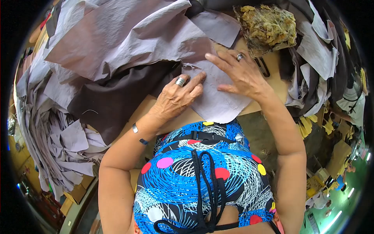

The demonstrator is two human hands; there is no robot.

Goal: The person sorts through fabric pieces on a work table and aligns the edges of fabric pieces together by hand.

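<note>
A mauve-grey cloth piece with a rounded lower edge lies on the tan tabletop in front of me. My left hand, wearing a wide silver ring, rests on its left side with the fingers partly bent against the fabric. Over the upper right part is my right hand, fingers spread and touching the cloth. Frayed threads show along a cloth edge just above my left fingers. Beside that hand, a dark brown cloth is partly covered by a large mauve-grey cloth.
A plastic-wrapped yellowish bundle sits at the back right, above a black loop-shaped tool handle. Stacks of cut cloth hang over the left side. More cloth pieces drape at the right. The tan tabletop shows between them.
</note>
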